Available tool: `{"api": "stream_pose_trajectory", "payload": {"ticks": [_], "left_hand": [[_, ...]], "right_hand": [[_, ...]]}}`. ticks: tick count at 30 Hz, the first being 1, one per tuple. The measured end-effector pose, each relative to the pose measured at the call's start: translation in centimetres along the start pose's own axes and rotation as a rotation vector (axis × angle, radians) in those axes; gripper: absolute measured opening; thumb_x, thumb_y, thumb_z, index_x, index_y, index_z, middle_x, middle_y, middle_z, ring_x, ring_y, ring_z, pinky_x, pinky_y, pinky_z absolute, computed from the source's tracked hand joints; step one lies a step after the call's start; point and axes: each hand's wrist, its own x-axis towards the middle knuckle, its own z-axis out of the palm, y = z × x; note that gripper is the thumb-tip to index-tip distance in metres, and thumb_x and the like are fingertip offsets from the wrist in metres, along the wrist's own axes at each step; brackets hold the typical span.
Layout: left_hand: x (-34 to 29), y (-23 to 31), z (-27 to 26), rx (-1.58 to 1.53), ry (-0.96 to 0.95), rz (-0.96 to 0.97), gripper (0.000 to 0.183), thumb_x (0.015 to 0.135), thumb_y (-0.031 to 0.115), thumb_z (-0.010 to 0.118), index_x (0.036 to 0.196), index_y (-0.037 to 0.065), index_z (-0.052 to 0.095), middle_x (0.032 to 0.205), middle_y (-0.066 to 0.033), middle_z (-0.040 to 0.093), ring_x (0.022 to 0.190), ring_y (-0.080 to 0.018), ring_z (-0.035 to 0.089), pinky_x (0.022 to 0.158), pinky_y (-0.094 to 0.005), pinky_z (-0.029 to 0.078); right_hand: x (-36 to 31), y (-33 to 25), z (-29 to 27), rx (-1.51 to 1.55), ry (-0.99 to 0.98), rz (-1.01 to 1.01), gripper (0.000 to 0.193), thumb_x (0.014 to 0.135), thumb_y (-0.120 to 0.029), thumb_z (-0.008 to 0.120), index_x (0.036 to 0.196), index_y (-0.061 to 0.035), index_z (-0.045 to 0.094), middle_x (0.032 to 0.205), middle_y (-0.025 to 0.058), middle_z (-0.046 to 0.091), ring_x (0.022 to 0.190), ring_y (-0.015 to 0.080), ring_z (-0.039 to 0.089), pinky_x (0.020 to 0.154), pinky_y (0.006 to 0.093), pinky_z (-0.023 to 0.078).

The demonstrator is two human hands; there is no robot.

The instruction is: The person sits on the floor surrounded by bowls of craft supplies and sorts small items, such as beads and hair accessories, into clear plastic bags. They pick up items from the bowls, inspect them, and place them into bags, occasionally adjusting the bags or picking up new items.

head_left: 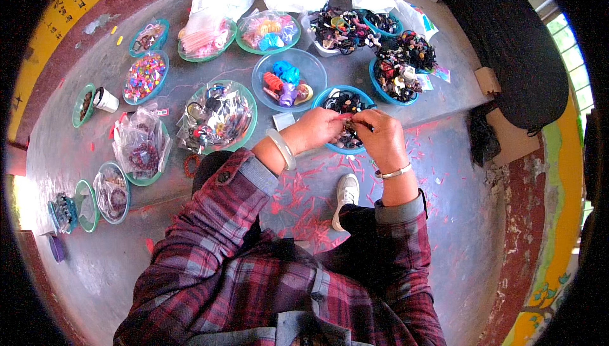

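Observation:
My left hand [315, 132], a pale bangle at its wrist, and my right hand [382, 139], a metal bracelet at its wrist, meet over a blue basin [353, 151] of black hair ties [343, 101]. Fingers of both are closed in a pinch. Between the fingertips shows a bit of a thin pink strip [344, 116]; my left hand grips it. What the right fingertips hold is hidden. Beyond my left hand stands a clear bowl [261, 70] with blue, red and purple bundles. A small white box [283, 121] lies next to my left hand.
Pink strips [298, 201] litter the floor around my shoe [347, 192]. Tubs of dark hair ties [396, 78] stand at the far right. Left of me are a green basin of bagged accessories [219, 117], a bowl of colourful beads [146, 78] and a white cup [106, 99].

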Motion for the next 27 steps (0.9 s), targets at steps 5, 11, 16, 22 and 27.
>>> {"api": "stream_pose_trajectory", "payload": {"ticks": [5,11,16,22,27], "left_hand": [[-0.1,0.3,0.2,0.099,-0.035,0.021,0.028,0.091,0.025,0.042,0.106,0.006,0.056,0.072,0.0024,0.054,0.065,-0.0068,0.049,0.057,-0.0227,0.042],[-0.2,0.8,0.2,0.308,-0.003,0.123,0.028,0.091,0.025,0.041,0.102,0.005,0.056,0.071,-0.0019,0.056,0.063,-0.0097,0.052,0.056,-0.0249,0.044],[-0.3,1.0,0.4,0.334,0.036,0.205,0.028,0.090,0.023,0.041,0.102,0.003,0.055,0.072,-0.0081,0.059,0.064,-0.0155,0.056,0.057,-0.0287,0.045],[-0.5,1.2,0.5,0.429,0.053,0.256,0.027,0.089,0.020,0.040,0.103,0.002,0.055,0.080,-0.0160,0.061,0.073,-0.0234,0.060,0.064,-0.0314,0.046],[-0.5,1.4,0.7,0.391,0.056,0.270,0.028,0.089,0.018,0.039,0.106,0.001,0.053,0.086,-0.0184,0.061,0.081,-0.0241,0.061,0.069,-0.0322,0.046]], "right_hand": [[-0.1,-1.4,-0.3,-0.256,0.018,-0.070,0.007,0.069,-0.011,0.056,0.069,-0.0096,0.063,0.070,0.0083,0.055,0.068,0.0278,0.056,0.058,0.0373,0.046],[0.0,-1.7,-0.3,-0.389,0.053,-0.164,0.007,0.068,-0.012,0.056,0.065,-0.0117,0.063,0.067,0.0057,0.052,0.067,0.0250,0.055,0.056,0.0364,0.046],[-0.1,-1.9,-0.3,-0.423,0.057,-0.175,0.008,0.066,-0.012,0.056,0.066,-0.0120,0.064,0.068,0.0046,0.053,0.069,0.0235,0.055,0.056,0.0351,0.047],[-0.1,-1.7,-0.4,-0.435,0.050,-0.182,0.008,0.065,-0.011,0.057,0.065,-0.0116,0.064,0.069,0.0043,0.053,0.071,0.0228,0.055,0.056,0.0346,0.047],[-0.1,-1.5,-0.6,-0.450,0.055,-0.179,0.008,0.063,-0.010,0.057,0.065,-0.0115,0.064,0.070,0.0043,0.053,0.072,0.0231,0.055,0.056,0.0346,0.047]]}}
